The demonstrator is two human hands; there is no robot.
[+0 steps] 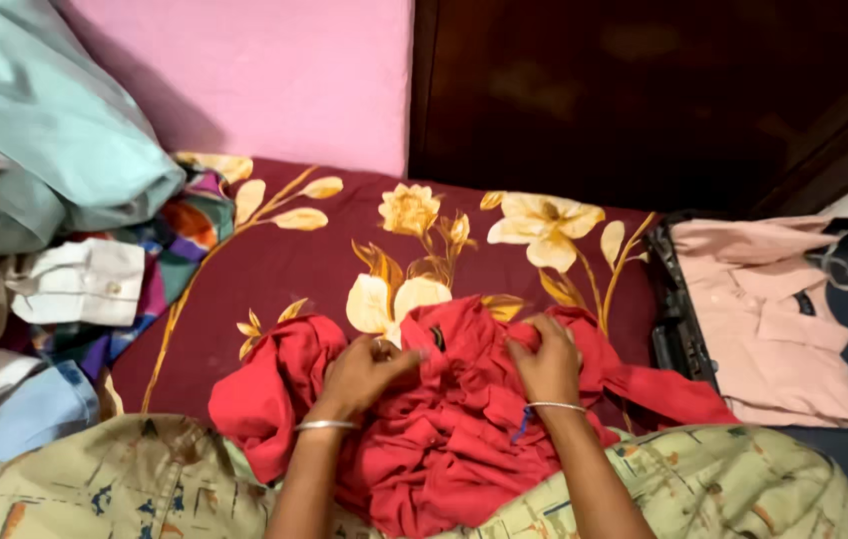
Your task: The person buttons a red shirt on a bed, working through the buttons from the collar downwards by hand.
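Observation:
A crumpled red garment lies bunched in front of me, partly on my lap and partly on the maroon bedsheet with cream and gold flowers. My left hand pinches a fold of the red cloth near its middle. My right hand grips the cloth a little to the right, fingers curled into it. Each wrist carries a thin silver bangle. My knees are covered by pale green patterned fabric.
A heap of clothes sits at the left: a teal garment, a white shirt cuff, multicoloured cloth, a light blue piece. At the right, a folded pink collared shirt lies in an open dark suitcase. Pink wall and dark wooden panel behind.

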